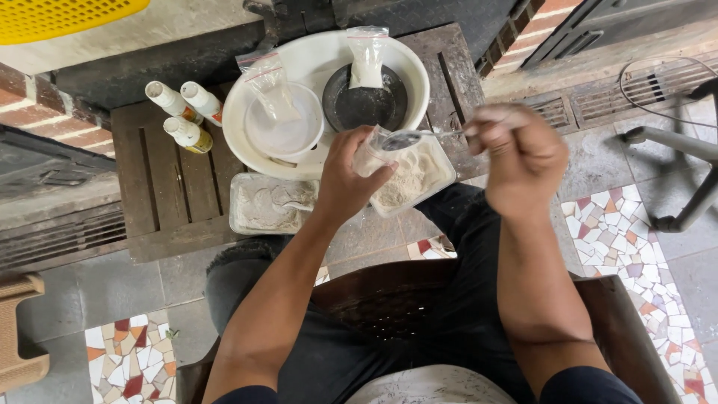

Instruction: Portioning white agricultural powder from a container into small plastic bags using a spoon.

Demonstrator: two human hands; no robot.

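Left hand (345,173): gripping my small clear bag (372,152), open.
Right hand (516,153): pinching spoon (419,137) at bag mouth.
Progress: two filled bags (366,56) in basin (241,112); powder tray (419,176) part full.

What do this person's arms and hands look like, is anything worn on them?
Both forearms are bare. The left hand and right hand wear no gloves, and no rings, watch or bracelet show. Dark short sleeves just show at the bottom edge of the view. The right hand is slightly blurred.

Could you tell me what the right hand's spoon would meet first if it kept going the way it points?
Probably the small clear bag held by the left hand: the spoon in the right hand points at its mouth, though depth is unclear.
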